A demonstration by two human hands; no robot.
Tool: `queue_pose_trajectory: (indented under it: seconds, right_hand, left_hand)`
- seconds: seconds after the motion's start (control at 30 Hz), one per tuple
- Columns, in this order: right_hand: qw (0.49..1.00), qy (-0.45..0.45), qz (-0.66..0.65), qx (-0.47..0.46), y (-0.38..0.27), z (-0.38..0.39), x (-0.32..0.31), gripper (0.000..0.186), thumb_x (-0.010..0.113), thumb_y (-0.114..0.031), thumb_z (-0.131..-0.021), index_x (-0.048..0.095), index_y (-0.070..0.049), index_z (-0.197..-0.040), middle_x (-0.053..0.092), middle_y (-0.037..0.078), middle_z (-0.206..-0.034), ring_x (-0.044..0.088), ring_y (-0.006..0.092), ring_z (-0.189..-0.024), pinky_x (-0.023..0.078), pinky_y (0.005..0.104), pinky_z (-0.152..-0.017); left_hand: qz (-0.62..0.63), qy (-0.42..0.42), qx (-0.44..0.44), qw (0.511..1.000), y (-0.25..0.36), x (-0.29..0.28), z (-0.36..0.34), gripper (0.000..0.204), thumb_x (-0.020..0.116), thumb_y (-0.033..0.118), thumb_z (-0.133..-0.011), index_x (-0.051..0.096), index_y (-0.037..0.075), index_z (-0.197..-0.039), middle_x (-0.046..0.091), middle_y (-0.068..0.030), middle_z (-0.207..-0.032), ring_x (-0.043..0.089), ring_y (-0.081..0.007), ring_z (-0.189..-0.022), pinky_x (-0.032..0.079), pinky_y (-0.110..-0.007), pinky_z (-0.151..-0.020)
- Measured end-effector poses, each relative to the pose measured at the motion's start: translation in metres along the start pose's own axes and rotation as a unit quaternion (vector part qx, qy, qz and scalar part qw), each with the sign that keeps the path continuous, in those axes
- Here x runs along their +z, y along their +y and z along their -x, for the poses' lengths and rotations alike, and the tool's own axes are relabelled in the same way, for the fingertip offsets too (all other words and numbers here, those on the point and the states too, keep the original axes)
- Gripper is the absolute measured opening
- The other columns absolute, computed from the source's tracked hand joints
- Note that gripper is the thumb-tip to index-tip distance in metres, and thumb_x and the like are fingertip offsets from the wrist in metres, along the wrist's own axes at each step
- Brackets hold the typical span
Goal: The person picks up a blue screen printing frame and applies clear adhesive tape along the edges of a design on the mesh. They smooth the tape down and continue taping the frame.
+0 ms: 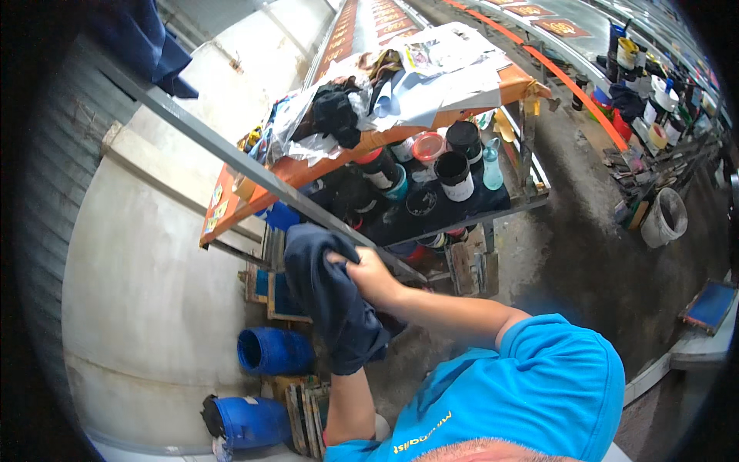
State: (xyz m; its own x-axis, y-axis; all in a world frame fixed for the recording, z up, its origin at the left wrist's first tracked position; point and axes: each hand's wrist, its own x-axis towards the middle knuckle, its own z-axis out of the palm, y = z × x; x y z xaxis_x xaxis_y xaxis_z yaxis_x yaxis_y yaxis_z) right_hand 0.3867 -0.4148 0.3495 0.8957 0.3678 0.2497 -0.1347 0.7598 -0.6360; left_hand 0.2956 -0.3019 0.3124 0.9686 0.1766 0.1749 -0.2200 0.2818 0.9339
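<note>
A bunched dark navy cloth point(319, 296) hangs in front of me, left of the middle of the head view. My right hand point(375, 279) pinches the upper part of it, with the thumb and fingers closed on the fabric. From below, my left forearm point(351, 404) runs up into the lower end of the cloth. The fabric covers my left hand, so its fingers are hidden. Whether the cloth is a garment or a rag I cannot make out.
A grey metal rail point(231, 158) slants past the cloth. Beyond it stands a table with an orange edge point(431, 118), heaped with rags and sheets, with ink tubs point(454, 181) beneath. Blue barrels point(281, 350) and wooden frames point(304, 416) lie lower left. A white bucket point(663, 219) stands at right.
</note>
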Motion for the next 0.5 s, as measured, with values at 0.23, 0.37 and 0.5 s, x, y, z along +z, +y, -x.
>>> queue_pose_trajectory:
  seconds: [0.23,0.37,0.5]
  right_hand:
    - [0.984,0.009,0.137,-0.115,-0.007,-0.020,-0.019,0.025,0.061,-0.018,-0.103,0.063,0.002,-0.119,0.070,0.007,-0.109,0.064,0.0146,-0.104,0.053,0.0340,-0.092]
    - [0.957,-0.136,0.258,0.000,0.075,0.049,-0.009,0.031,0.060,-0.014,-0.100,0.059,0.002,-0.125,0.056,0.023,-0.137,0.054,0.0330,-0.128,0.042,0.0401,-0.108]
    - [0.784,-0.390,0.479,-0.067,0.051,0.039,-0.019,0.052,0.052,-0.041,-0.098,0.061,0.004,-0.123,0.055,0.028,-0.127,0.047,0.0432,-0.126,0.028,0.0510,-0.111]
  left_hand:
    - [0.060,0.017,-0.050,0.997,0.001,0.008,0.039,0.070,0.039,0.062,-0.104,0.045,0.007,-0.147,0.054,-0.0129,-0.141,0.053,-0.0274,-0.130,0.038,-0.046,-0.114]
    - [0.116,0.068,0.040,0.990,0.006,-0.021,-0.023,0.072,0.038,0.063,-0.104,0.047,0.007,-0.146,0.057,-0.0130,-0.139,0.054,-0.0268,-0.128,0.039,-0.045,-0.113]
    - [0.274,-0.148,-0.092,0.946,0.036,-0.044,-0.017,0.072,0.037,0.063,-0.104,0.045,0.007,-0.149,0.056,-0.0137,-0.141,0.053,-0.0286,-0.129,0.038,-0.045,-0.114]
